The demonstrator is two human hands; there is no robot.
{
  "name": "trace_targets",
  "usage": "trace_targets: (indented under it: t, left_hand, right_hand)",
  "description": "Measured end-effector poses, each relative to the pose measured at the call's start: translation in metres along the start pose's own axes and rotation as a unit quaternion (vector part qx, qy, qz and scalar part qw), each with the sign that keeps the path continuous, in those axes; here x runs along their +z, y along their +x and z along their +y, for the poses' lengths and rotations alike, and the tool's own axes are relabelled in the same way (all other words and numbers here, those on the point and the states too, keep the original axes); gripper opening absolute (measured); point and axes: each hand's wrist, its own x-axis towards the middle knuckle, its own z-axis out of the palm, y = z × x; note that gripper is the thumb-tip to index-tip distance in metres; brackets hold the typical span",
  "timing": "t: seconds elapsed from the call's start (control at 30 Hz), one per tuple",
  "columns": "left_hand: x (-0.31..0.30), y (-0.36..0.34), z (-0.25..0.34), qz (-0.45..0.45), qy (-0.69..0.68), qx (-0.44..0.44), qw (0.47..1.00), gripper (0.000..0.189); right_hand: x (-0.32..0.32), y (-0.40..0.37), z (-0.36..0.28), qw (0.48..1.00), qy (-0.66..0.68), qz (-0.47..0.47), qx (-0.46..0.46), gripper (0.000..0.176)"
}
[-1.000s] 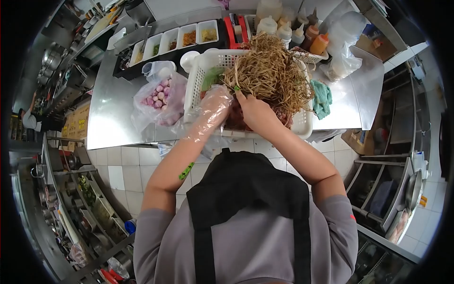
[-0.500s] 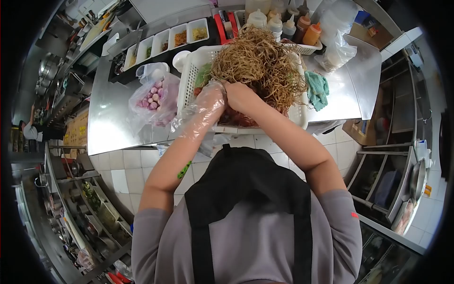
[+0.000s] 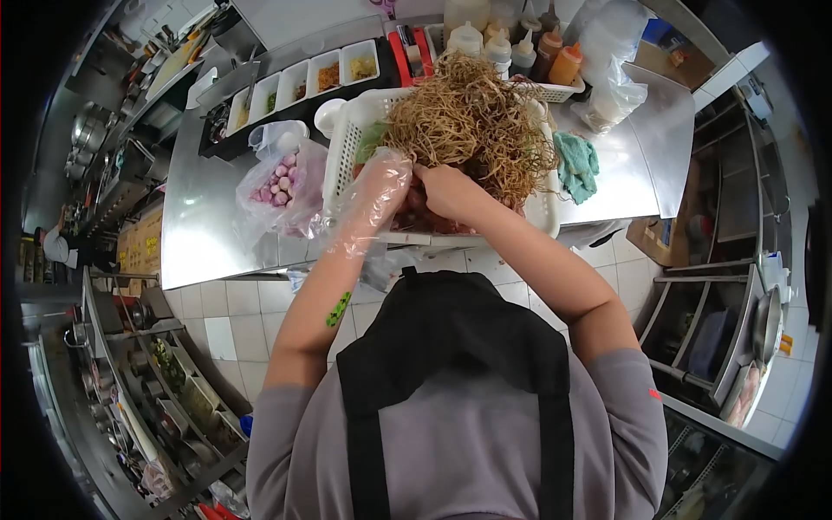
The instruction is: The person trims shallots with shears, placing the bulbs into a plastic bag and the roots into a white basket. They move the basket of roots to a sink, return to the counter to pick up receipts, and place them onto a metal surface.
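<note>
My left hand (image 3: 387,179) is inside a clear plastic glove or bag, at the left front of a white perforated basket (image 3: 344,147). Its fingers are hidden by the plastic and the basket's contents. Bare, my right hand (image 3: 444,189) touches it from the right, fingers closed on something too small to make out. Behind both hands rises a heap of tangled brown roots or dried stems (image 3: 472,121). Below them, dark reddish items (image 3: 433,223) lie in the basket. Something green (image 3: 371,139) shows at the basket's left side.
A plastic bag of small purple onions (image 3: 282,184) sits left of the basket. Behind are white ingredient trays (image 3: 327,74) and sauce bottles (image 3: 548,54). A green cloth (image 3: 576,165) lies at the right. Far left, another person (image 3: 57,246) is partly visible.
My right hand has shifted slightly down and right, opening a small gap at the wrists. My left hand stays near the same spot. The camera view has shifted a little.
</note>
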Motion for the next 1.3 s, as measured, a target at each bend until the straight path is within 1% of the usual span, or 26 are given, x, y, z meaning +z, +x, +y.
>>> trace_targets:
  t: [0.07, 0.13, 0.2, 0.27, 0.3, 0.37, 0.4, 0.47, 0.5, 0.57, 0.6, 0.63, 0.67, 0.7, 0.73, 0.8, 0.87, 0.93, 0.97, 1.0, 1.03, 1.07, 1.13, 1.2, 1.23, 1.3]
  left_hand:
    - [-0.005, -0.004, 0.011, 0.03, -0.097, -0.072, 0.992, 0.02]
    - [-0.016, -0.007, 0.022, 0.032, -0.094, -0.06, 0.993, 0.018]
    - [-0.022, -0.006, 0.022, 0.038, -0.091, -0.049, 0.994, 0.017]
    - [-0.025, -0.003, 0.019, -0.064, -0.164, -0.128, 0.976, 0.018]
    - [-0.023, -0.003, 0.02, -0.063, -0.164, -0.127, 0.976, 0.018]
    - [-0.015, -0.01, 0.022, 0.009, -0.046, -0.058, 0.997, 0.019]
    - [-0.008, -0.015, 0.018, 0.006, -0.045, -0.055, 0.997, 0.019]
    - [0.0, -0.024, 0.005, -0.005, -0.237, -0.139, 0.961, 0.019]
    - [-0.004, -0.028, 0.004, -0.006, -0.236, -0.139, 0.962, 0.019]
    - [-0.013, -0.031, 0.002, 0.071, -0.061, 0.06, 0.994, 0.018]
    - [-0.022, -0.033, 0.004, 0.072, -0.06, 0.061, 0.994, 0.018]
    - [-0.032, -0.037, 0.007, -0.005, -0.157, -0.035, 0.987, 0.017]
    - [-0.039, -0.042, 0.007, -0.081, -0.251, -0.132, 0.955, 0.016]
    - [-0.029, -0.042, -0.006, -0.006, 0.011, -0.038, 0.999, 0.016]
    - [-0.032, -0.043, -0.005, -0.005, 0.012, -0.041, 0.999, 0.016]
    - [-0.038, -0.048, 0.001, -0.045, 0.117, -0.016, 0.992, 0.03]
    - [-0.034, -0.05, -0.002, -0.024, 0.092, -0.051, 0.994, 0.031]
    - [-0.033, -0.051, 0.0, -0.005, 0.066, -0.082, 0.994, 0.031]
    - [-0.033, -0.051, 0.004, 0.029, 0.076, -0.073, 0.994, 0.032]
    - [-0.033, -0.051, 0.006, 0.063, 0.086, -0.062, 0.992, 0.032]
    - [-0.032, -0.05, 0.003, 0.062, 0.085, -0.062, 0.992, 0.032]
    - [-0.03, -0.05, -0.001, 0.055, 0.098, -0.036, 0.993, 0.033]
    - [-0.034, -0.046, 0.004, 0.047, 0.108, -0.008, 0.993, 0.035]
    - [-0.046, -0.04, 0.018, -0.031, 0.103, -0.025, 0.994, 0.034]
    - [-0.047, -0.039, 0.018, -0.031, 0.104, -0.025, 0.994, 0.034]
    - [-0.048, -0.039, 0.018, 0.017, 0.105, 0.043, 0.993, 0.027]
  right_hand:
    - [0.0, 0.006, -0.004, 0.999, -0.031, -0.008, 0.022, 0.026]
    - [0.005, 0.006, 0.001, 0.999, -0.045, 0.0, 0.004, 0.025]
    - [0.009, -0.001, 0.0, 0.998, -0.035, 0.054, -0.005, 0.024]
    - [0.008, -0.008, -0.003, 0.998, -0.039, 0.043, 0.016, 0.023]
    - [0.006, -0.009, -0.004, 0.998, -0.043, 0.03, 0.035, 0.022]
    - [0.003, -0.004, -0.005, 0.998, -0.036, 0.022, 0.035, 0.022]
    - [0.001, -0.001, -0.005, 0.999, -0.031, 0.014, 0.037, 0.023]
    - [0.001, 0.003, -0.002, 0.998, -0.031, 0.026, 0.051, 0.024]
    - [0.001, 0.004, -0.001, 0.997, -0.048, 0.005, 0.056, 0.023]
    - [0.0, 0.01, 0.009, 0.996, -0.07, -0.01, 0.059, 0.025]
    - [0.007, 0.012, 0.018, 0.998, -0.039, 0.036, 0.036, 0.029]
    - [0.004, 0.009, 0.014, 0.997, -0.007, 0.078, 0.012, 0.036]
    - [-0.006, 0.005, 0.016, 0.999, 0.038, 0.036, 0.013, 0.044]
    - [-0.011, 0.004, 0.017, 0.998, 0.047, 0.039, -0.004, 0.041]
    - [-0.016, 0.0, 0.015, 0.997, 0.057, 0.042, -0.019, 0.039]
    - [-0.033, -0.018, 0.003, 0.998, 0.044, 0.052, -0.008, 0.038]
    - [-0.042, -0.032, -0.002, 0.998, 0.027, 0.063, 0.0, 0.037]
    - [-0.045, -0.041, -0.002, 0.996, 0.004, 0.08, -0.03, 0.038]
    - [-0.047, -0.042, -0.006, 0.996, 0.003, 0.08, -0.03, 0.038]
    - [-0.051, -0.041, -0.017, 0.998, 0.045, 0.034, 0.01, 0.04]
    - [-0.052, -0.039, -0.025, 0.995, 0.088, -0.011, 0.051, 0.043]
    - [-0.045, -0.033, -0.027, 0.995, 0.089, -0.011, 0.053, 0.043]
    - [-0.019, -0.019, -0.022, 0.995, 0.089, 0.035, 0.005, 0.044]
    - [-0.007, -0.008, -0.013, 0.997, 0.071, 0.03, -0.01, 0.043]
    - [-0.007, -0.006, -0.012, 0.998, 0.055, -0.001, -0.024, 0.04]
    - [-0.012, -0.001, -0.011, 0.998, 0.038, -0.032, -0.038, 0.038]
